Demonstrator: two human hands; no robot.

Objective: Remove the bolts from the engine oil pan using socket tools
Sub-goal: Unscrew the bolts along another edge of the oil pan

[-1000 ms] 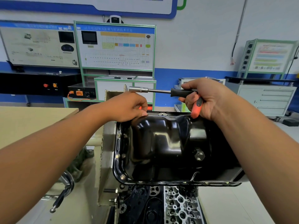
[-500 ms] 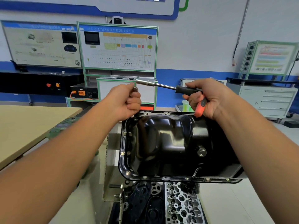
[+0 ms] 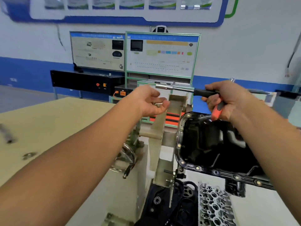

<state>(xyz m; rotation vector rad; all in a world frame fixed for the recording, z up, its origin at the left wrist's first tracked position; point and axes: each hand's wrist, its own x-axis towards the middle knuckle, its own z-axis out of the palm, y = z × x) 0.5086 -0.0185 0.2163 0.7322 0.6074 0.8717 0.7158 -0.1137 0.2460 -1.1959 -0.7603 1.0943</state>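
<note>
**Bolt in palm, driver held level above the pan**

Bolt, small and metallic, lies in the upturned palm of the left hand, whose fingers are loosely cupped around it rather than clenched. Motion blur hides its finer shape. The right hand grips a socket driver by its handle, black with an orange end; the steel shaft runs leftward, roughly level, to a cylindrical socket tip that hangs just above the left fingers.

Below the right hand sits the oil pan, glossy black pressed steel with a deep rounded belly and a flat flange. Bolt heads dot the flange along its left and near edges. The pan is carried on a beige metal stand with a chromed crank wheel at its left side. Under the pan, lower in view, lies a cast aluminium cylinder head, rough and full of round ports, beside dark engine parts.

To the left spreads a pale wooden surface with a blurred socket and a small round piece on it. Both forearms cross the foreground, the right one covering the pan's far right corner. Behind stand green-framed training panels and a black console against a blue and white wall.
</note>
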